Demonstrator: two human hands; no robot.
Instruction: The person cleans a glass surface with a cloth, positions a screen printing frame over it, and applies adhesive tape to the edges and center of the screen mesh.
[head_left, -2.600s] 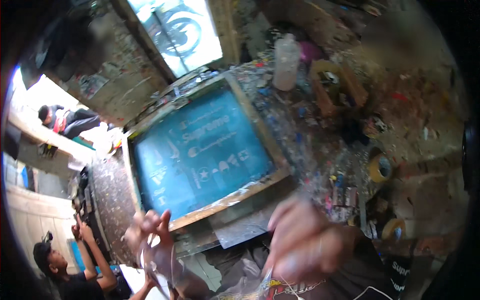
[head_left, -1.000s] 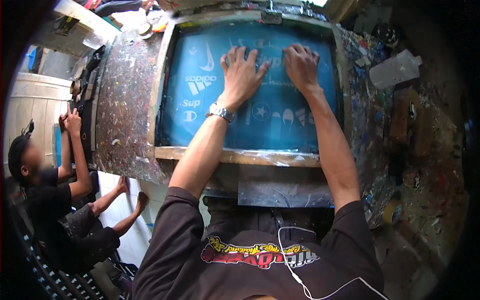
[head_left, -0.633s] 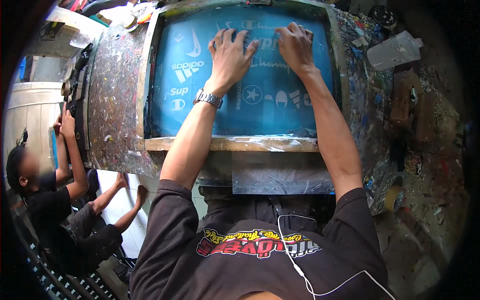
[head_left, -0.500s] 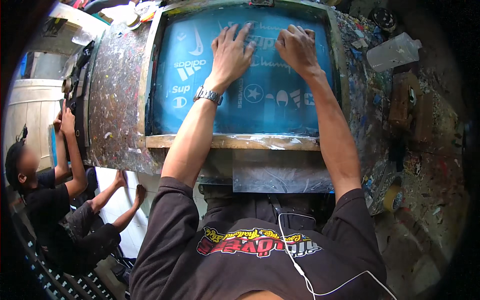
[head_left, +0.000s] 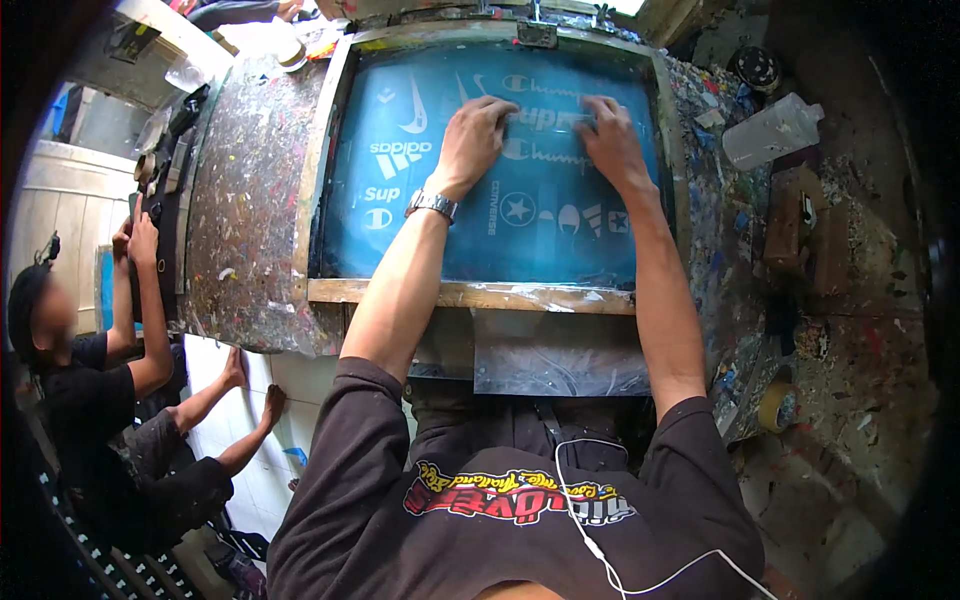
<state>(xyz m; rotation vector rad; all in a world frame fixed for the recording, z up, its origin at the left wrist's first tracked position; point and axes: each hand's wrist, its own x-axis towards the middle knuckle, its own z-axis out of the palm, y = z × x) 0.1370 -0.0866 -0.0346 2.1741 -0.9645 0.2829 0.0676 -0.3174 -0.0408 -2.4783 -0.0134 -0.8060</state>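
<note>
A wooden-framed printing screen (head_left: 480, 294) lies flat before me, its blue mesh marked with pale logo and lettering shapes. Over its upper middle, my left hand (head_left: 472, 138) leans on or just above the mesh. Its fingers are bent toward the right, the thumb apart from them, and I see nothing held. A little to the right, my right hand (head_left: 614, 142) is also at the mesh, fingers loosely apart and smeared by motion. No object shows in it. Whether the fingertips press on the mesh is hard to tell. A metal-banded watch (head_left: 431, 204) circles my left wrist.
A metal clamp (head_left: 536, 34) grips the screen's far edge. Around it spreads a paint-spattered table (head_left: 245, 190). On the right are a translucent plastic bottle (head_left: 773, 131), a wooden box (head_left: 800, 225) and a tape roll (head_left: 777, 406). Another person (head_left: 80, 400) sits at the left.
My right hand has loosened from curled fingers to fingers apart. The left hand's fingers have turned from spread forward to bent rightward. The whole view has shifted slightly.
</note>
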